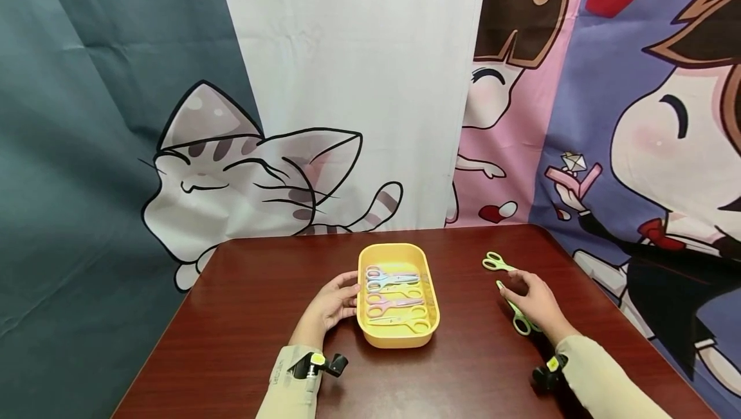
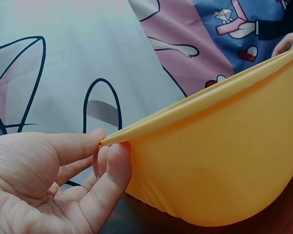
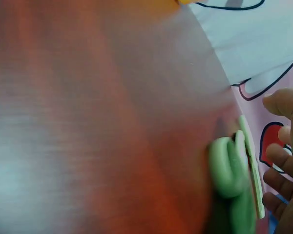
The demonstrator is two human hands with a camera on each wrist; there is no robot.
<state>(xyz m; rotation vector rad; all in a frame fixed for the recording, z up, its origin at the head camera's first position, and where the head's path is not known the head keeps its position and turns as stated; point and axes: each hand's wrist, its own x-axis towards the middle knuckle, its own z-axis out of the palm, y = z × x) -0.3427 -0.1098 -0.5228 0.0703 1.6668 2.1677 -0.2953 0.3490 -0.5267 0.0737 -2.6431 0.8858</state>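
Observation:
My left hand pinches the left rim of a yellow plastic basket, with thumb and fingers on either side of the lip in the left wrist view. Inside the basket lie several small scissors: blue ones, pink ones and yellow ones. To the right, my right hand hovers over light green scissors on the table. Its fingers are spread and loosely bent in the right wrist view, apart from the green handles. Another pair of green scissors lies just beyond that hand, its blades partly hidden.
The dark red-brown table reaches back to a printed cloth backdrop with cartoon figures. Both wrists wear small black cameras. The table's right edge runs beyond my right forearm.

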